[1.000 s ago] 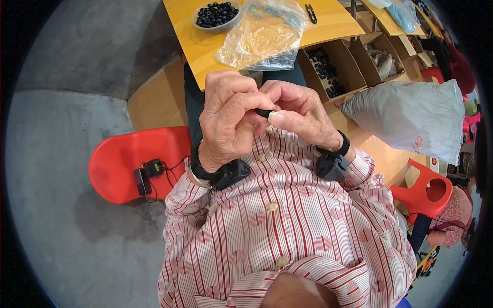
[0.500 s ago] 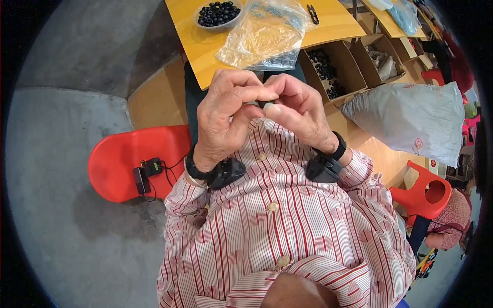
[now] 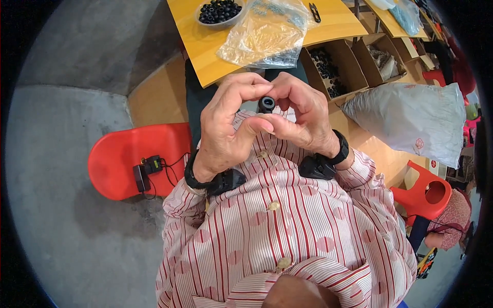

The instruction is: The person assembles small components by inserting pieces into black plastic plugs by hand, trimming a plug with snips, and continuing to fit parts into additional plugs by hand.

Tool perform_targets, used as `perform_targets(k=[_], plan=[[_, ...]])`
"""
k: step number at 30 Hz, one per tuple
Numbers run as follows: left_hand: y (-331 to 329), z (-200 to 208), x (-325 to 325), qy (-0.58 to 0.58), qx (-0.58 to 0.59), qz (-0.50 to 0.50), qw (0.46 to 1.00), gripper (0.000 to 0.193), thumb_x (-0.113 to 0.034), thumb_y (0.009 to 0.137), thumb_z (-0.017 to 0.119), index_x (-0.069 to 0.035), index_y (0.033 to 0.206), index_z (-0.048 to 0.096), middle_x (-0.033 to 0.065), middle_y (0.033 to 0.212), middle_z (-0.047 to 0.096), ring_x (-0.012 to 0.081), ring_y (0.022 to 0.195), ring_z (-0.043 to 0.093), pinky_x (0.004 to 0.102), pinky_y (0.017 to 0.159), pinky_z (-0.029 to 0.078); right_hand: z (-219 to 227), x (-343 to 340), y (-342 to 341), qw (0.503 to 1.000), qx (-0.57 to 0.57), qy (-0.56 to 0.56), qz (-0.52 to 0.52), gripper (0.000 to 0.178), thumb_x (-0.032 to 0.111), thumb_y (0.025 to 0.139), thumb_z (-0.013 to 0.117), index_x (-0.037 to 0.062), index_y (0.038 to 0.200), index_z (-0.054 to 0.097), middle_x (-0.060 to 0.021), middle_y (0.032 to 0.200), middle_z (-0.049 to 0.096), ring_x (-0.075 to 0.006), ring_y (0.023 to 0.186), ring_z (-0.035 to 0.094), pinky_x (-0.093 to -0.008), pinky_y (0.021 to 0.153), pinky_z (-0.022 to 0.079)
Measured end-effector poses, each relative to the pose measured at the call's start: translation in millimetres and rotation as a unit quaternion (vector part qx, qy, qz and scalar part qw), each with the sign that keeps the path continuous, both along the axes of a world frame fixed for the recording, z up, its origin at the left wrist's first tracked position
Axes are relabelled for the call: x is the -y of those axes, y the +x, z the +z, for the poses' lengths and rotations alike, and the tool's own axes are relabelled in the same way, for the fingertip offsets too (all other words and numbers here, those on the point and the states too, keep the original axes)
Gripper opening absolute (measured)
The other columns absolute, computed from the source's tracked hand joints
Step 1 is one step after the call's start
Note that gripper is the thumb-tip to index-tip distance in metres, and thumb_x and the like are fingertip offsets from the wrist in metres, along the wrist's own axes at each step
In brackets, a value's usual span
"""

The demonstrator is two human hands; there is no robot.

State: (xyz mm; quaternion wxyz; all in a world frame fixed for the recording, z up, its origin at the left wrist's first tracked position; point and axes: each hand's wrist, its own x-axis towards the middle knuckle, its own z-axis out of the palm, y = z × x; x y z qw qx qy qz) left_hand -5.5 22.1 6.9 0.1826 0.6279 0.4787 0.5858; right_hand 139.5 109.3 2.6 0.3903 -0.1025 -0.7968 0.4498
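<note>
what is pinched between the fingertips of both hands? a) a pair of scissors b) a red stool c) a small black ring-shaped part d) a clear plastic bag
c: the left hand and right hand meet around a small black ring-shaped part, held above the striped shirt.

the light is bright, even and soft, with only weak shadows on the grey concrete floor (image 3: 67,154). the clear crumpled plastic bag (image 3: 267,36) gives some glare. the centre is sharp; the fisheye bends edges, and black corners surround the round picture.
</note>
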Motion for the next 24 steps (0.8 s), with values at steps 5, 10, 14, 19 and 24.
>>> perform_targets(k=[5,10,14,19,24], plan=[[1,2,1,0.001,0.012,0.006,1.000,0.039,-0.031,0.078,0.069,0.001,0.098,0.059,0.0146,0.100,0.059,0.0245,0.089,0.059,0.0305,0.079,0.046,0,1,-3,1.000,-0.024,-0.007,-0.005,0.028,0.016,0.072,0.072,0.0003,0.085,0.054,-0.0071,0.077,0.055,-0.0162,0.064,0.052,-0.0259,0.055,0.043],[1,1,0,0.007,0.031,0.004,0.999,0.037,-0.028,0.077,0.070,0.001,0.098,0.060,0.0139,0.100,0.059,0.0224,0.089,0.058,0.0296,0.079,0.046,0,2,-4,1.000,-0.024,0.003,-0.012,0.026,0.015,0.072,0.071,0.0000,0.083,0.053,-0.0070,0.077,0.055,-0.0164,0.064,0.052,-0.0256,0.055,0.043],[-2,1,2,-0.014,0.027,0.003,1.000,0.039,-0.025,0.077,0.071,0.001,0.104,0.060,0.0133,0.102,0.058,0.0216,0.090,0.058,0.0297,0.080,0.046,-3,0,-6,0.997,-0.022,-0.074,0.008,0.024,0.015,0.075,0.070,-0.0004,0.083,0.054,-0.0053,0.075,0.054,-0.0127,0.063,0.051,-0.0248,0.055,0.043],[-10,1,6,-0.048,0.026,-0.026,0.998,0.036,-0.018,0.077,0.070,0.000,0.107,0.059,0.0124,0.103,0.058,0.0208,0.091,0.058,0.0294,0.080,0.047,0,-5,0,0.968,0.035,-0.225,0.109,0.021,0.018,0.081,0.067,0.0018,0.089,0.055,-0.0006,0.077,0.054,-0.0082,0.064,0.051,-0.0238,0.057,0.044],[-16,1,2,-0.042,-0.059,-0.010,0.997,0.028,-0.002,0.077,0.066,-0.002,0.104,0.061,0.0105,0.102,0.058,0.0178,0.089,0.060,0.0277,0.078,0.048,-6,-7,0,0.880,0.040,-0.417,0.222,0.023,0.024,0.088,0.057,0.0029,0.094,0.051,-0.0038,0.092,0.053,-0.0078,0.076,0.052,-0.0233,0.067,0.045]])
